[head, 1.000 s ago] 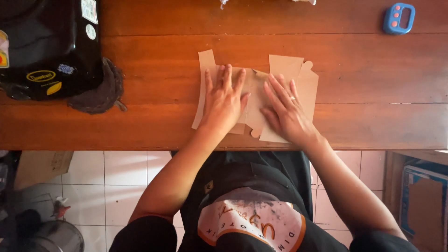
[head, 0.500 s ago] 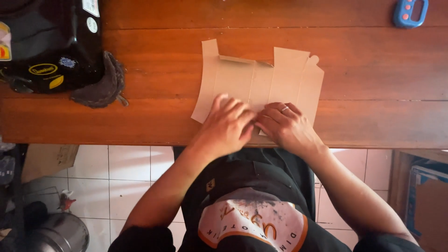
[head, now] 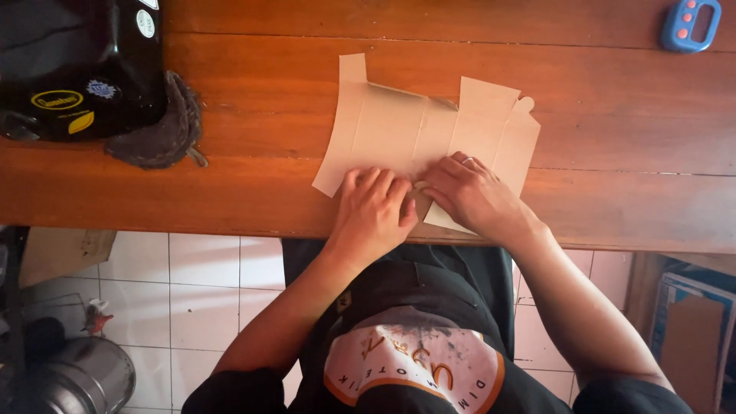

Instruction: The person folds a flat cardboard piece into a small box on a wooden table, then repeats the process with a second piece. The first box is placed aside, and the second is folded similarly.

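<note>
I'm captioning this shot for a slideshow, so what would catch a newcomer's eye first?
First, the flat tan cardboard box blank spread mid-table, with the left hand and the right hand pressing together on its near edge. Next, the black helmet at the far left on the wooden table, a dark cloth beside it. Last, a small blue gadget in the top right corner.

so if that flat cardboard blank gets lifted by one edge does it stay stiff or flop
The cardboard blank is thin with several creases, so it would probably bend along them. It looks light and likely slides easily on the wooden table, unless the left hand and right hand pin it.
</note>
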